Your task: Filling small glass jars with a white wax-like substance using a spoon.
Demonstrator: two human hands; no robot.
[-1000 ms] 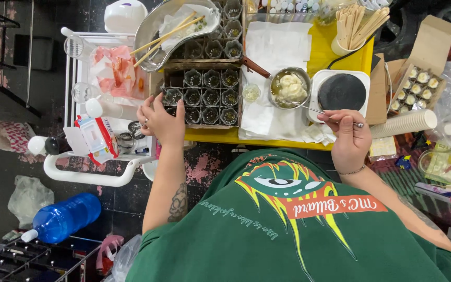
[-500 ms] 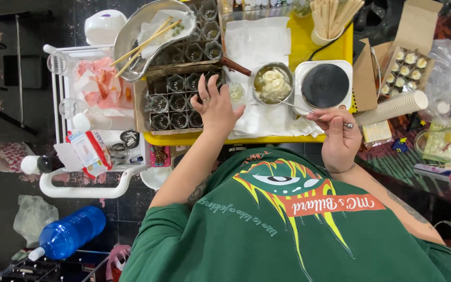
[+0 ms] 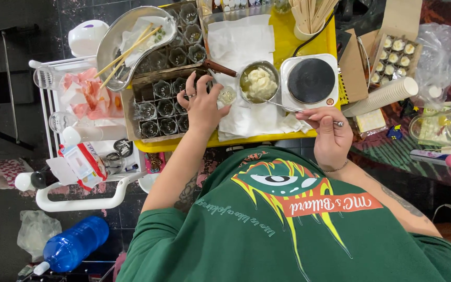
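Observation:
My left hand (image 3: 202,103) grips a small glass jar (image 3: 227,95) and rests it on the white paper towels (image 3: 241,47), just left of a small metal pot (image 3: 259,82) holding pale waxy lumps. The hand lies beside the right edge of a cardboard tray of empty glass jars (image 3: 162,107). Over the front edge of the yellow tray (image 3: 288,36), my right hand (image 3: 330,133) pinches a thin metal spoon (image 3: 283,106). The spoon's tip reaches the pot's rim.
A small electric hot plate (image 3: 311,81) stands right of the pot. A metal bowl with chopsticks (image 3: 131,36) lies at the back left, and a cup of wooden sticks (image 3: 309,15) at the back. A stack of paper cups (image 3: 382,96) and a white cart (image 3: 79,196) flank the tray.
My left hand has moved right from the jar tray to the paper towels beside the pot, now with a small jar in it. The right hand and spoon have barely moved.

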